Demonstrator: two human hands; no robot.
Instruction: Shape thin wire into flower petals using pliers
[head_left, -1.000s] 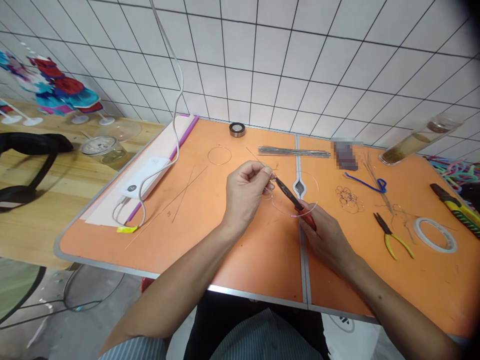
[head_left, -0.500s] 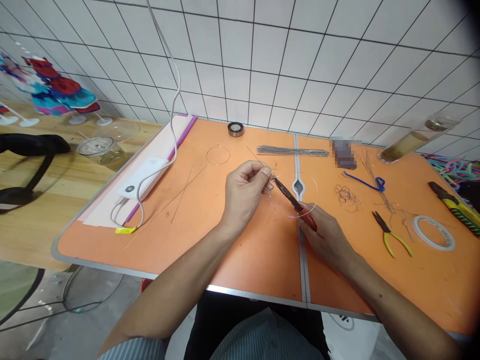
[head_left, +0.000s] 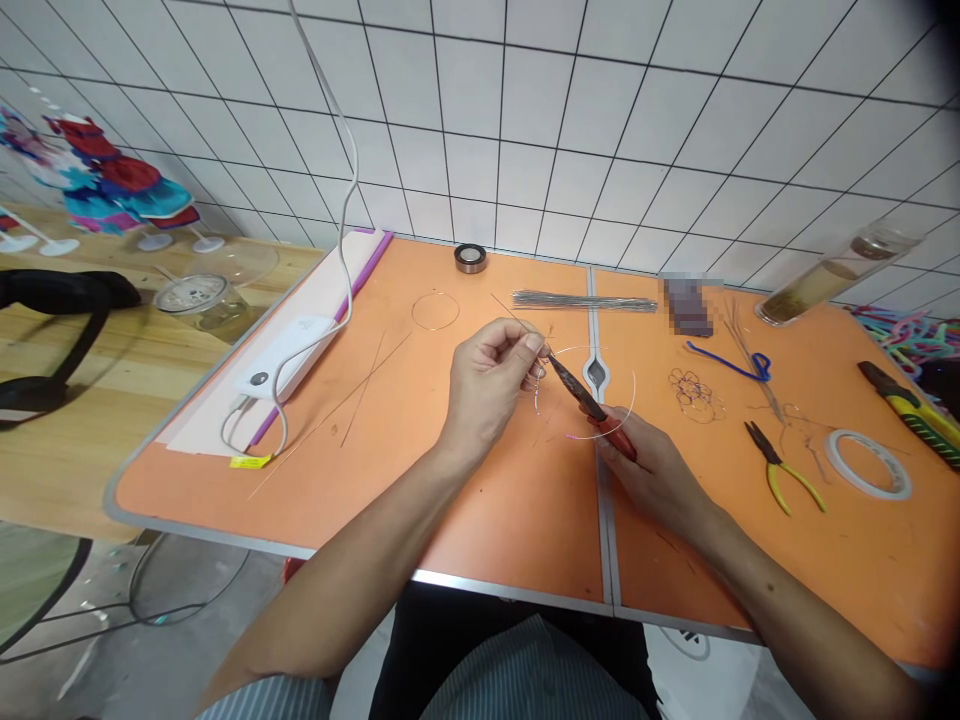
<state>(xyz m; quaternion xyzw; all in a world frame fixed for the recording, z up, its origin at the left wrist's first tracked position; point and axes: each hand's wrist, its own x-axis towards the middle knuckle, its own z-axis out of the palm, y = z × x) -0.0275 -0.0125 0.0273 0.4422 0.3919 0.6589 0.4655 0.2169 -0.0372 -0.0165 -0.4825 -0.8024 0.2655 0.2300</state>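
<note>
My left hand (head_left: pixel 491 385) is closed, thumb and fingertips pinching a thin wire (head_left: pixel 510 312) whose straight end sticks out toward the back left. My right hand (head_left: pixel 649 460) is wrapped round the red handles of a pair of pliers (head_left: pixel 574 382). The dark jaws point at the left fingertips and meet the wire there; whether they grip it cannot be made out. A thin wire loop (head_left: pixel 634 385) curves out around the pliers, with a small pink part near its lower end. Fine wire strands hang below the left fingers.
A bundle of straight wires (head_left: pixel 585 301) lies behind my hands, beside a tape roll (head_left: pixel 471 259). To the right are a wire tangle (head_left: pixel 696 396), yellow-handled pliers (head_left: pixel 784 470), a white ring (head_left: pixel 868 465) and a utility knife (head_left: pixel 911 410). A white power bank (head_left: pixel 289 352) sits left.
The wire loop's curve around the pliers has shifted slightly, and its pink part has moved a little left. Both hands keep nearly the same place and hold.
</note>
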